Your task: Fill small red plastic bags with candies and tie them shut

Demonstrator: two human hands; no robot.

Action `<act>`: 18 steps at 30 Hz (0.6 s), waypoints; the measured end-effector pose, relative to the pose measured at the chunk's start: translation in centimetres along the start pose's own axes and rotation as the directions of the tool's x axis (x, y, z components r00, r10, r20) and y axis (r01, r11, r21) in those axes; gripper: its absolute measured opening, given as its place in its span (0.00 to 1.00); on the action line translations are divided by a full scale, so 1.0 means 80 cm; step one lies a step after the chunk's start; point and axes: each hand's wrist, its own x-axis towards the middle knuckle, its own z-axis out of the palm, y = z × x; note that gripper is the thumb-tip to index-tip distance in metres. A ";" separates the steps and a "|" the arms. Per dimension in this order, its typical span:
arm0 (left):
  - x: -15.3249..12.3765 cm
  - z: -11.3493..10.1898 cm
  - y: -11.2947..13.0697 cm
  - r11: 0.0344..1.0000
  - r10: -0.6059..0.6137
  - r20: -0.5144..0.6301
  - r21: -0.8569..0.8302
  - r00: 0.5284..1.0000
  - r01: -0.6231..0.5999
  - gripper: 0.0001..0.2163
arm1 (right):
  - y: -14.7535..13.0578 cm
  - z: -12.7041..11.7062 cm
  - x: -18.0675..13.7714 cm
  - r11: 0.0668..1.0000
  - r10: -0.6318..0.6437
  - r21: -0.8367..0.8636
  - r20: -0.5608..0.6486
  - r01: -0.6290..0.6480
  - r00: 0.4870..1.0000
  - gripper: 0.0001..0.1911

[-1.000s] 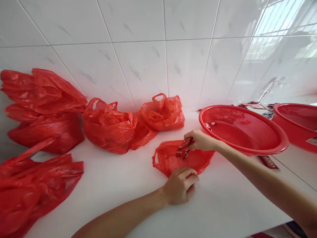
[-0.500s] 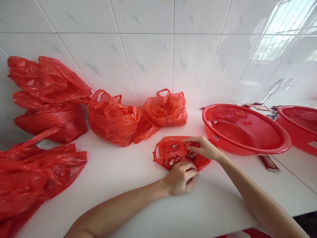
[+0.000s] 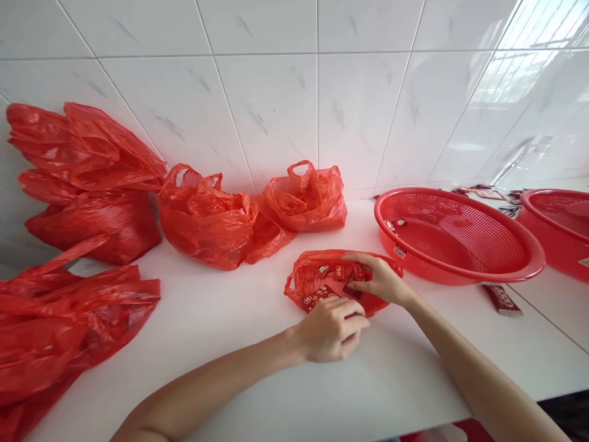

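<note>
1. The open red bag [image 3: 306, 268] lies on the bench [image 3: 207, 331], just beyond the left grip [image 3: 329, 329] and under the right grip [image 3: 381, 279].
2. Several small packets [image 3: 339, 273] lie inside it, left of the right grip.
3. Right grip: wide, thumb and fingers parted over the packets.
4. Left grip: fingers curled at the bag's near edge; whether they pinch plastic, I cannot tell.
5. Right of both grips: a red basket [image 3: 464, 278], with a long packet [image 3: 504, 299] beside it.
6. Beyond and left of the grips: other red bags [image 3: 207, 230], near the tiled wall [image 3: 271, 123].
</note>
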 end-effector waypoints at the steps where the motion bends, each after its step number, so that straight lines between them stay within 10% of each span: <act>1: 0.004 -0.011 -0.002 0.999 -0.032 0.019 0.021 0.999 0.032 0.10 | 0.000 0.001 0.000 1.000 -0.025 -0.007 0.006 0.025 1.000 0.28; 4: 0.014 -0.049 -0.012 0.965 -0.235 0.119 0.147 0.965 0.217 0.08 | 0.000 0.004 -0.001 0.997 -0.043 -0.068 0.029 0.045 0.999 0.29; 10: 0.018 -0.093 -0.027 0.799 -0.596 0.334 0.337 0.730 0.498 0.13 | 0.001 0.009 0.000 0.974 -0.007 -0.224 0.062 0.021 0.998 0.27; 18: 0.024 -0.093 -0.032 0.824 -0.566 0.286 0.222 0.773 0.521 0.04 | 0.010 0.019 -0.004 0.965 -0.024 -0.257 0.083 0.045 0.996 0.33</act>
